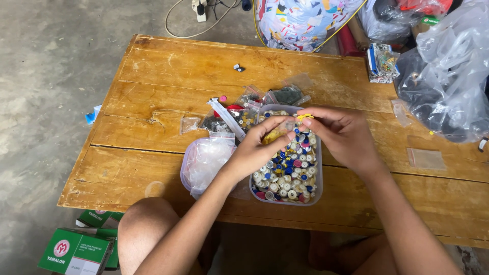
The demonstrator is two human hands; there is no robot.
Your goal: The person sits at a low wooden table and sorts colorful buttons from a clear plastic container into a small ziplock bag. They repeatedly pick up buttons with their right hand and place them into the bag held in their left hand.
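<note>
Yellow buttons (304, 116) between both hands' fingers (285, 133), green boxes (76, 252) below-left.

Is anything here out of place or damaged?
The wooden table has long cracks along its boards. One small dark piece lies alone, apart from the tub of buttons under the left hand and right hand.

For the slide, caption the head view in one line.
Both hands, left and right, pinch a small clear bag over a tub of buttons.

Your hands, left (257, 150) and right (342, 136), are bare, without rings or gloves; your forearms behind them carry no sleeves, and your knees are uncovered too.
</note>
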